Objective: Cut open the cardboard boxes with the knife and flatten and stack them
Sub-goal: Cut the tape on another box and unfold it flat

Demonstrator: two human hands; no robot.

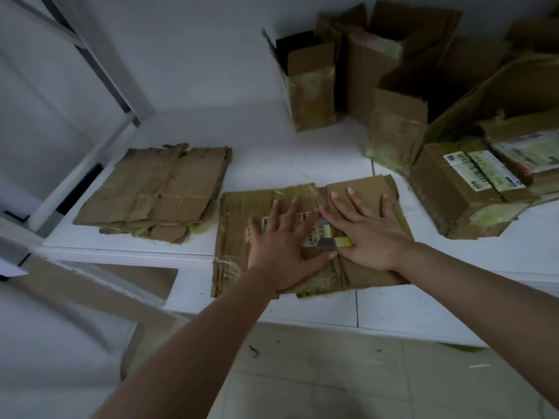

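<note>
A flattened cardboard box with a shipping label lies at the front edge of the white shelf. My left hand presses flat on it with its fingers spread. My right hand presses on the box's right half with straight fingers. The yellow-handled knife is tucked under its palm, apparently pinned there by the hidden thumb, and the grey blade end points left. A stack of flattened boxes lies to the left.
Several open, upright cardboard boxes stand at the back right against the wall. A closed, labelled box sits at the right. A white frame post rises at the left. Tiled floor lies below the shelf.
</note>
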